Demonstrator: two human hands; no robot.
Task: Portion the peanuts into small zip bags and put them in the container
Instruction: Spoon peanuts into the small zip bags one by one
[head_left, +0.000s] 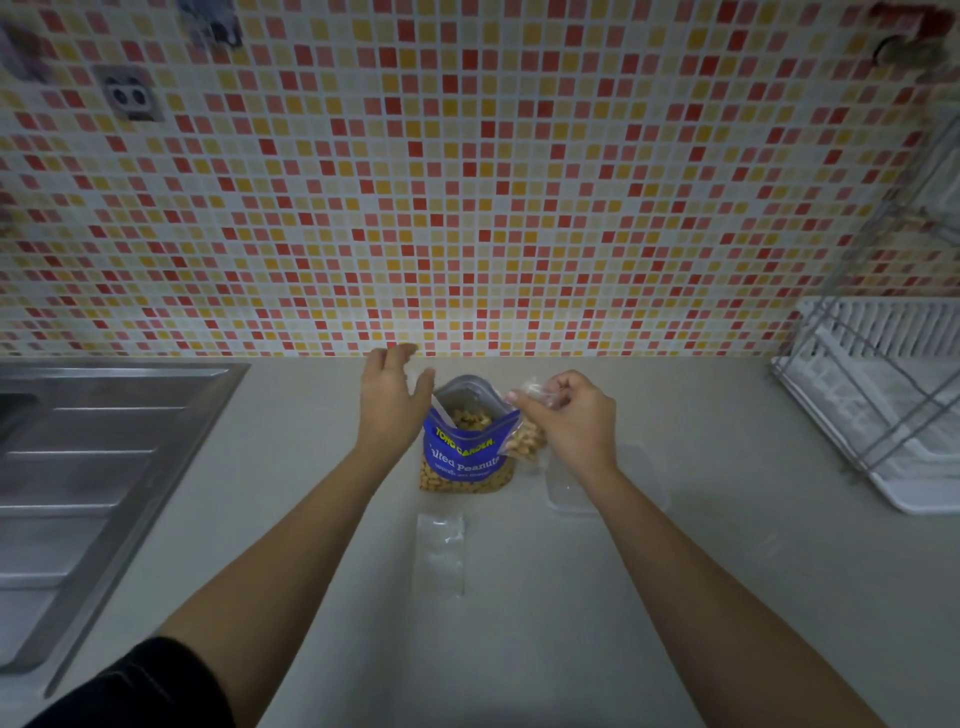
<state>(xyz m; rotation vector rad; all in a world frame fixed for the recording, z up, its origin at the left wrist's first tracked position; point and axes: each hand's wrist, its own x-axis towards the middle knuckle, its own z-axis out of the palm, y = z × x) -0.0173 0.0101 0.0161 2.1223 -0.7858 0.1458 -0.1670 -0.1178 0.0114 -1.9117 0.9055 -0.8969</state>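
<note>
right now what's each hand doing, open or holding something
Left hand: open, fingers straight, holding nothing, beside the mouth of the blue peanut bag.
Right hand: closed, pinching a small zip bag with peanuts in it.

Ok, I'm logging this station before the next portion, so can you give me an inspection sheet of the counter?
Surface: beige countertop, no spilled peanuts seen.
Job's things: blue foil peanut bag upright, open; small clear zip bag part-filled with peanuts; clear plastic container beneath the right wrist; empty clear zip bags lying flat, nearer the person.
Clutter: nothing seen.
Hands: left hand open beside the peanut bag's mouth; right hand pinches the small bag.
Cables: nothing seen.
Surroundings: steel sink left, white dish rack right, mosaic tiled wall with socket.
</note>
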